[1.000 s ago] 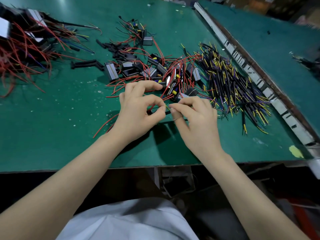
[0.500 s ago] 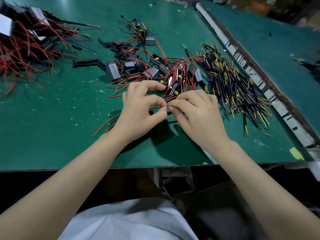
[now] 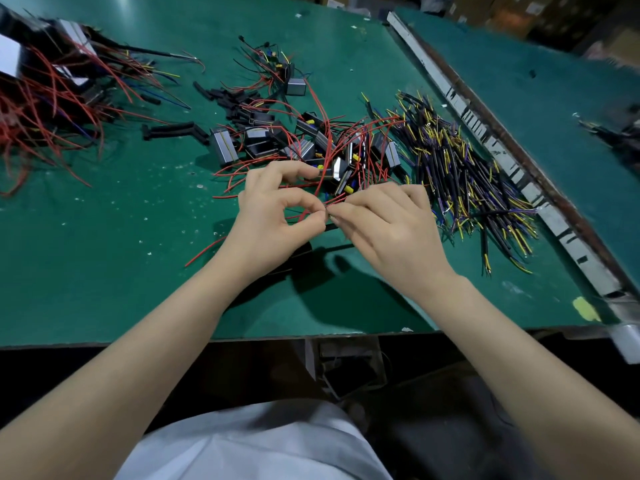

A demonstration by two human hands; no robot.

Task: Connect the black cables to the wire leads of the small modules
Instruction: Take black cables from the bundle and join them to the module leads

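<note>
Head view. Both hands meet above the near middle of the green bench (image 3: 104, 258). The left hand (image 3: 273, 220) has thumb and forefinger curled into a ring, their tips pinching a thin red wire lead (image 3: 313, 202) that rises toward the pile of small modules (image 3: 311, 147) just beyond the knuckles. The right hand (image 3: 388, 223) faces it, fingers curled, thumb and forefinger tips pressed together on a fine end at the point where the two hands touch; what that end belongs to is too small to tell. A black cable (image 3: 337, 248) runs across the bench just under the right hand, partly hidden by it. The modules, grey-sided blocks with red leads and yellow parts, lie tangled in the centre. To their right, well within reach, lies a heap of black cables (image 3: 464, 181) with yellow and purple ends. Short black sleeves (image 3: 173, 128) lie left of the modules. A second tangle of red-wired parts (image 3: 52, 98) fills the far left corner. A metal rail (image 3: 491, 143) borders the bench on the right.
</note>
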